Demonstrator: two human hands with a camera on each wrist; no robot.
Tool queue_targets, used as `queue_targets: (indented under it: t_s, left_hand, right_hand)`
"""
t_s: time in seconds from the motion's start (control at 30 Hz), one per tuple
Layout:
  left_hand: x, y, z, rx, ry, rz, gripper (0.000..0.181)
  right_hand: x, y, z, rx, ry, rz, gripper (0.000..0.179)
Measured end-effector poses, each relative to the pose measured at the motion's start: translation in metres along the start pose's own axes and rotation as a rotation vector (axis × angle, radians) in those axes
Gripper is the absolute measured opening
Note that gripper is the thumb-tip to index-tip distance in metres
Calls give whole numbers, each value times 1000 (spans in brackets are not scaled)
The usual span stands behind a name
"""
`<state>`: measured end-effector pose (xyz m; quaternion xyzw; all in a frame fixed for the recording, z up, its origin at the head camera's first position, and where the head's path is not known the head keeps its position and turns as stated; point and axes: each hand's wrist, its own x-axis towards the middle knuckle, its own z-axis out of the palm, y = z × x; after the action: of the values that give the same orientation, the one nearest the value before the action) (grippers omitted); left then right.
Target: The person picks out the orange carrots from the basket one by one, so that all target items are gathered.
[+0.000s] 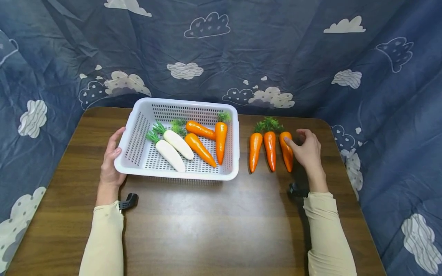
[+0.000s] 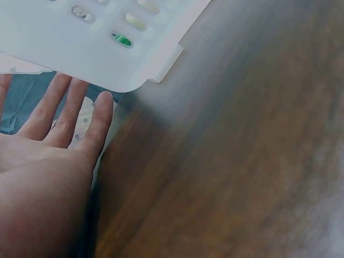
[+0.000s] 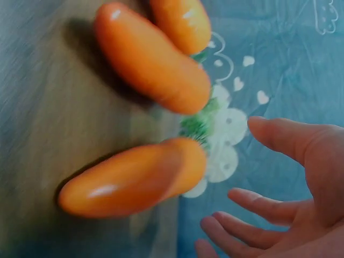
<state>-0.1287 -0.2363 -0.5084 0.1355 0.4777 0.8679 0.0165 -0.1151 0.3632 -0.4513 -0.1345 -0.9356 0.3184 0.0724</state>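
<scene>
A white plastic basket [image 1: 193, 176] stands on the table, holding two white radishes [image 1: 170, 155] with green tops and three orange carrots [image 1: 221, 142]. My left hand [image 1: 113, 159] is at the basket's left side, its fingers fairly straight; in the left wrist view the fingertips of the left hand [image 2: 64, 123] meet the basket's edge. To the basket's right lie three more carrots in a row: a left one [image 1: 255, 151], a middle one [image 1: 270, 151] and a right one [image 1: 287, 157]. Over the right carrot's top end is my right hand [image 1: 309, 149], fingers spread. In the right wrist view a gap separates that hand [image 3: 290, 199] from the right carrot [image 3: 123, 183].
The brown wooden table [image 1: 207, 230] carries everything. A blue curtain [image 1: 221, 53] with a cloud pattern hangs behind it and along both sides. Dark wrist devices, one [image 1: 129, 201] on the left and one [image 1: 296, 190] on the right, stick out from the wrists.
</scene>
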Motion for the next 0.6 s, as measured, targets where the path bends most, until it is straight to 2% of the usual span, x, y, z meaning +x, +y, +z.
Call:
queue_targets:
  t_s: [0.4,0.6]
  left_hand:
    - [2,-1,1,20,25,-14,66]
    - [2,0,1,17,22,-9,67]
  right_hand:
    - [-5,-39,-10,15,28,-117,60]
    - [-9,-68,-11,29,25,-176,56]
